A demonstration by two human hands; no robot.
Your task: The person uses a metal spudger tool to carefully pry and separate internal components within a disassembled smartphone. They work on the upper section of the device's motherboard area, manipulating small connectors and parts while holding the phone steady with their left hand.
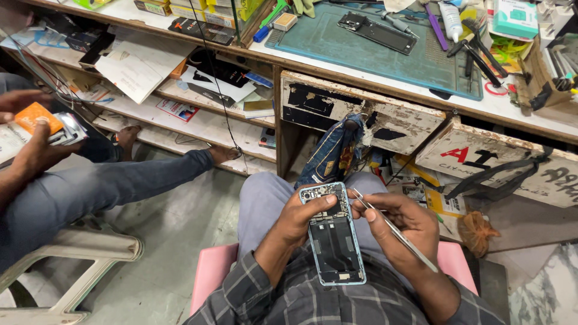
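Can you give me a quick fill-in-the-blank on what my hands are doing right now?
1. The left hand holds an opened ____ with its back cover off.
2. The right hand grips metal ____, tips aimed at the top of the device.
3. On the bench above, another opened device lies on a ____ mat.
4. The person sits on a ____ stool.

Missing words: phone; tweezers; teal; pink

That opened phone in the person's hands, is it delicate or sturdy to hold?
The opened phone probably stays stiff, since its frame looks straight in the left hand. Its bared insides look fragile, so the tweezers in the right hand could likely scratch them. It seems light.
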